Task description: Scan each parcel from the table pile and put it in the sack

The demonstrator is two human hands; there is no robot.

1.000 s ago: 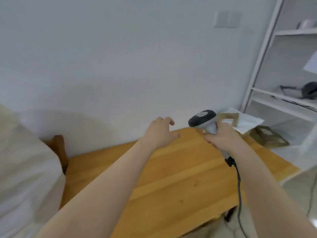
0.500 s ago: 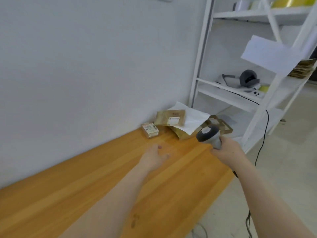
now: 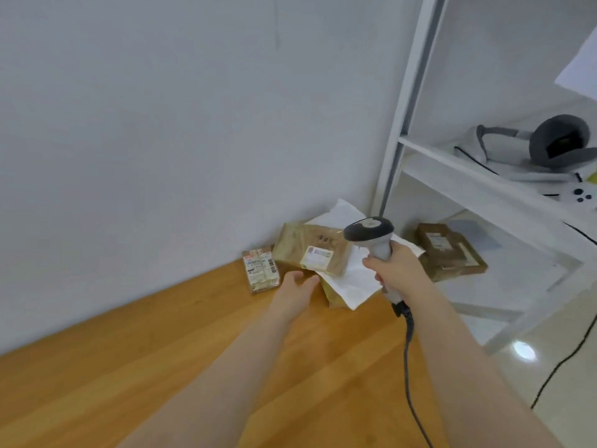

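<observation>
Empty left hand (image 3: 297,284), fingers relaxed, hovers just beside the brown parcel (image 3: 311,250); right hand (image 3: 399,270) grips a scanner (image 3: 371,236) near that parcel, which is probably best lifted label-up.

Both forearms extended, left hand (image 3: 298,284) open with relaxed fingers, left of scanner (image 3: 370,230); right hand (image 3: 399,270) grips scanner's handle.

Even soft daylight, floor glare spot (image 3: 524,350), slight blur, wide-angle bending at edges
</observation>
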